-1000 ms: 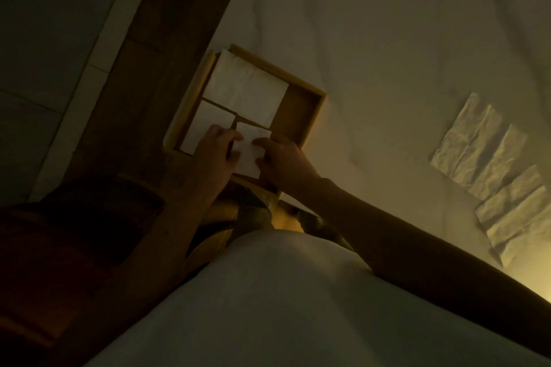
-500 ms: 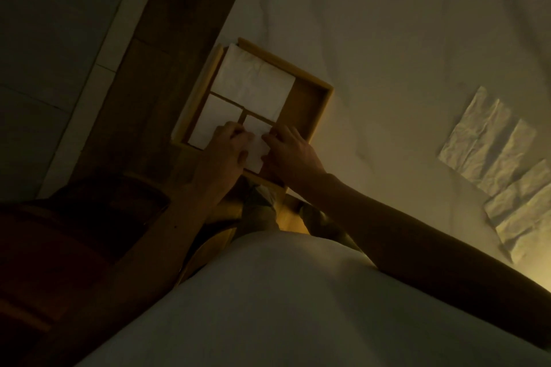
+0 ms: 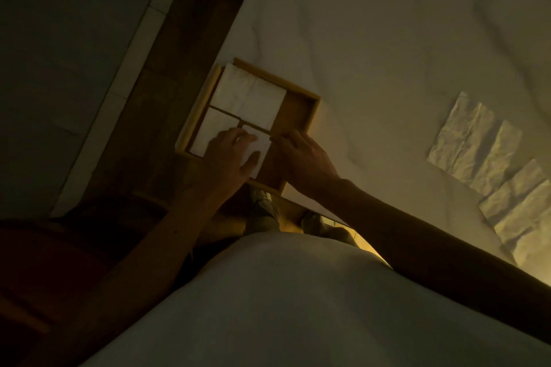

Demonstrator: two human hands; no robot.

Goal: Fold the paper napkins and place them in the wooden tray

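Note:
A wooden tray (image 3: 277,79) with dividers sits at the near left corner of the white-covered table. A large folded napkin (image 3: 250,95) fills its far compartment, and a smaller folded one (image 3: 207,128) lies in the near-left one. A third folded napkin (image 3: 261,143) lies in the near-middle compartment. My left hand (image 3: 229,158) rests on it, fingers over its top and thumb at its near edge. My right hand (image 3: 304,158) pinches the napkin's right edge with its fingertips. The tray's right part shows bare wood.
Several crumpled, unfolded napkins (image 3: 474,143) lie in a row on the white cloth (image 3: 372,39) to the right. A dark wooden strip (image 3: 185,48) and tiled floor run along the table's left side. My shoes (image 3: 262,202) show below the table edge.
Both hands have pushed the small folded napkin down and forward into the near-middle compartment. My left hand now lies flatter over it.

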